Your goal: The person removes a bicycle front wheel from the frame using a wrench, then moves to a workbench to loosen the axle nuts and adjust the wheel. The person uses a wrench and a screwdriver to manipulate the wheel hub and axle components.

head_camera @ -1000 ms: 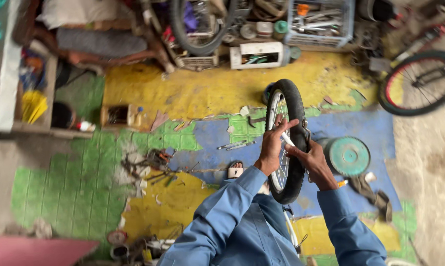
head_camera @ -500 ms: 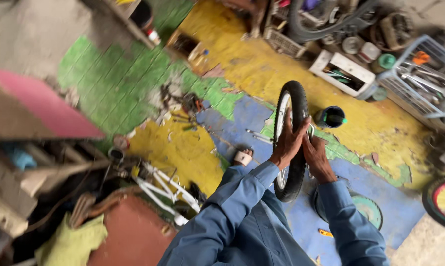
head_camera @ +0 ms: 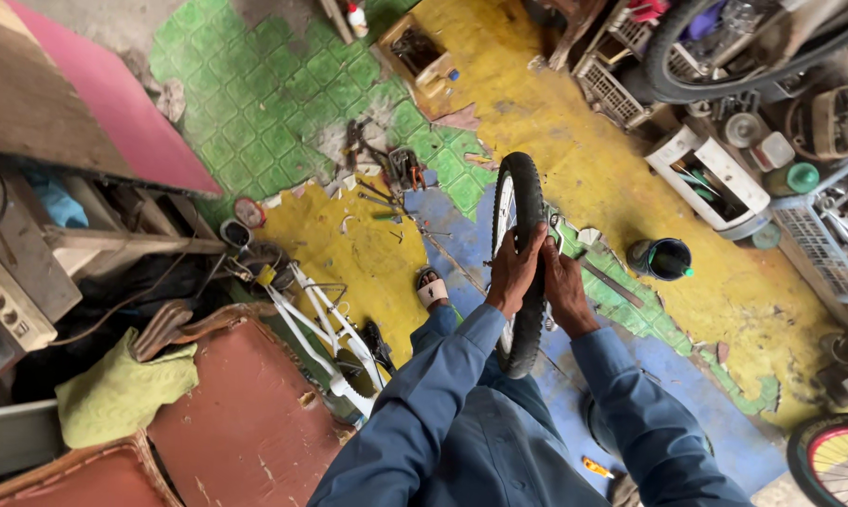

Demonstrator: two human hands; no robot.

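Above the painted floor (head_camera: 368,253), both hands grip the bicycle wheel (head_camera: 521,202)

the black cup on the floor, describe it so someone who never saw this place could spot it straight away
Start at the small bicycle wheel held upright between the left hand and right hand, over the painted floor. Look to the right of it, onto the yellow patch. The black cup stands there alone, round and open-topped with a green rim, unlike the white boxy tray of tools behind it.

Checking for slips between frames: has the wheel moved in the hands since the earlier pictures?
Cannot tell: the camera swung. The wheel stands upright between both hands as before, with the black pot still on the floor nearby.
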